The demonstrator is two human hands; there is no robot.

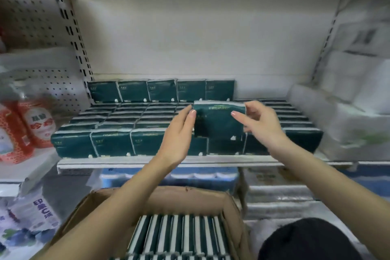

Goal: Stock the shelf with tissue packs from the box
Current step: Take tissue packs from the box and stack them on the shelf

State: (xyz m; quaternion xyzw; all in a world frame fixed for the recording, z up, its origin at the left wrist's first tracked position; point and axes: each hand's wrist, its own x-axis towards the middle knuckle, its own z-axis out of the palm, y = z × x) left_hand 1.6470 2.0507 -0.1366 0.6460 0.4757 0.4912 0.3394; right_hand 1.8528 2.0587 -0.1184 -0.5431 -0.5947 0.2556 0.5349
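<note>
This is a shop aisle. A metal shelf [168, 163] on a slotted upright [72, 33] with pegboard backing [27, 6] carries rows of identical tissue packs [111, 143]. Packaged goods [348, 116] fill the neighbouring shelves.

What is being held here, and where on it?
One green tissue pack: right hand pinches its right end, left hand presses flat against its left end.

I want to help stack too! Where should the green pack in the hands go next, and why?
Probably set the pack down on the lower layer, just right of the raised back row: the left hand and right hand hold it nearby, and that row stops short, leaving space.
</note>
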